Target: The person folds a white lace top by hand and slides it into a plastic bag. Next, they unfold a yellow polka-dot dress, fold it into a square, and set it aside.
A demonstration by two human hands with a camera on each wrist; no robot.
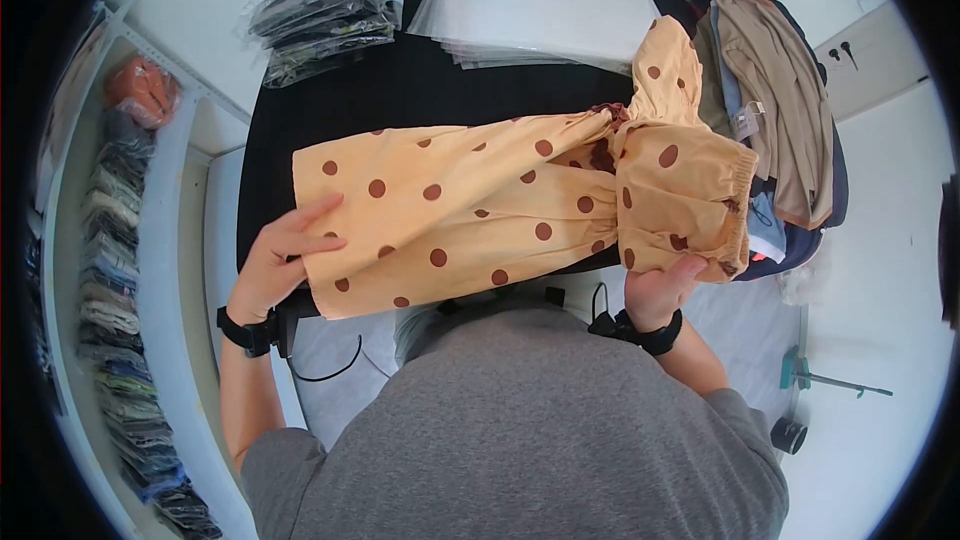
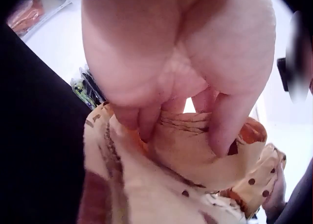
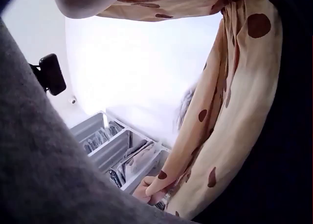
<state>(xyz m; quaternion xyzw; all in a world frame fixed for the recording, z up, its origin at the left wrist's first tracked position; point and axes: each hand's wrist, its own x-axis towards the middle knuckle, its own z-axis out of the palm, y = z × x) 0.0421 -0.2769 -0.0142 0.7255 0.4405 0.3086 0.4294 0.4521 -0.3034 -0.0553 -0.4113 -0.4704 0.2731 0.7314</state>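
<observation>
A yellow dress with brown dots [image 1: 470, 200] [image 2: 166, 185] [image 3: 244, 92] lies sideways across the black table, its skirt to the left and gathered top to the right. At the hem, my left hand [image 1: 275, 265] [image 2: 181, 52] [image 3: 149, 190] grips the cloth between thumb and fingers, bunching small folds in the left wrist view. My right hand [image 1: 660, 292] [image 3: 88, 1] holds the elastic-edged top near the table's front edge, thumb above the cloth and the other fingers hidden beneath. One puffed sleeve [image 1: 667, 65] points away from me.
Bagged garments [image 1: 320, 25] and clear plastic bags [image 1: 535, 5] lie at the black table's [image 1: 270, 110] back. Folded clothes [image 1: 775, 90] are piled at the right. Shelves with packed garments [image 1: 120, 310] stand left. A cable [image 1: 335, 375] hangs below the front edge.
</observation>
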